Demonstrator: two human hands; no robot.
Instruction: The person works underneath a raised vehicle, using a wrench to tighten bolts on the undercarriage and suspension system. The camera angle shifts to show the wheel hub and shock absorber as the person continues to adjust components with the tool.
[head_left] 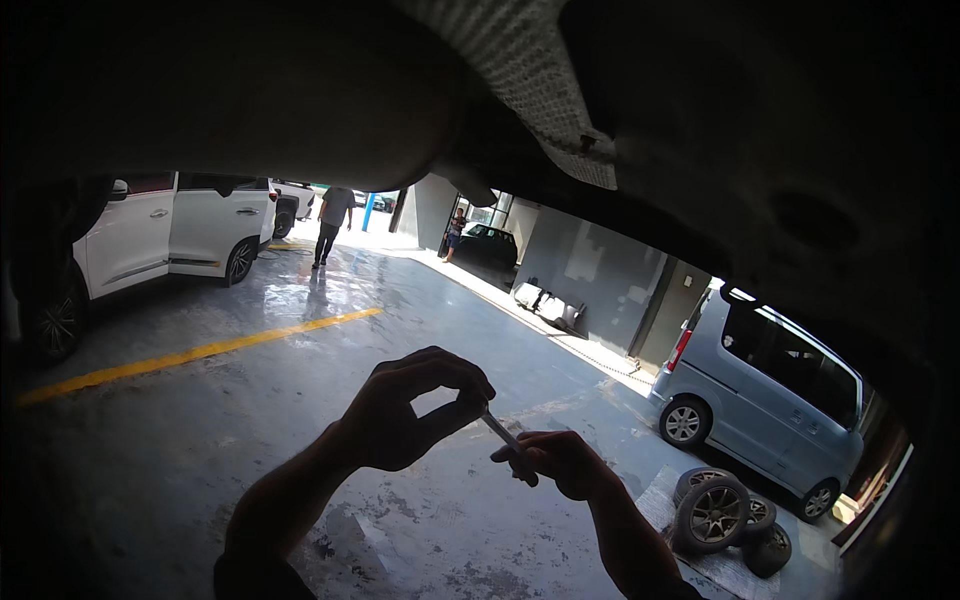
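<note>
My left hand [405, 410] is raised in the middle of the head view, thumb and fingertips pinched at the upper end of a slim silver wrench [503, 433]; any small part between those fingertips is too dark to make out. Just right and lower, my right hand [565, 465] grips the lower part of the same wrench, which slants between both hands. Above me hangs a dark vehicle underside with a ribbed metal shield [540, 110].
A white car [120, 240] stands at left beside a yellow floor line [200, 352]. A person [330, 220] is in the bay; another person [455, 230] stands by a grey wall [590, 280]. A pale blue van [770, 390] and piled wheels [715, 515] are at right.
</note>
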